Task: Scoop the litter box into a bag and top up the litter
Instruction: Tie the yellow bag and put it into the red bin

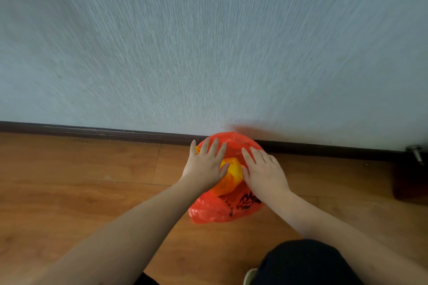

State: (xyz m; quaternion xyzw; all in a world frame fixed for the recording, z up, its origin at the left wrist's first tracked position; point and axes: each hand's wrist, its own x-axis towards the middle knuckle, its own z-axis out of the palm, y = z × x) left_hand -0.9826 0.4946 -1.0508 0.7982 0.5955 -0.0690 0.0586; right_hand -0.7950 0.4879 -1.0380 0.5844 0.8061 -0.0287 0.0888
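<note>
A red plastic bag [234, 209] with black print lies on the wooden floor against the skirting board. Something yellow [232, 174] shows through it between my hands. My left hand [206, 164] rests flat on the bag's left side, fingers spread. Flat on the bag's right side lies my right hand [264, 172], fingers also apart. Neither hand grips anything. No litter box or scoop is in view.
A pale textured wall [208, 41] rises behind a dark skirting board [92, 132]. A metal door stop [416, 152] and a dark block [410, 180] sit at the far right. My dark-clothed knee [305, 261] is at the bottom.
</note>
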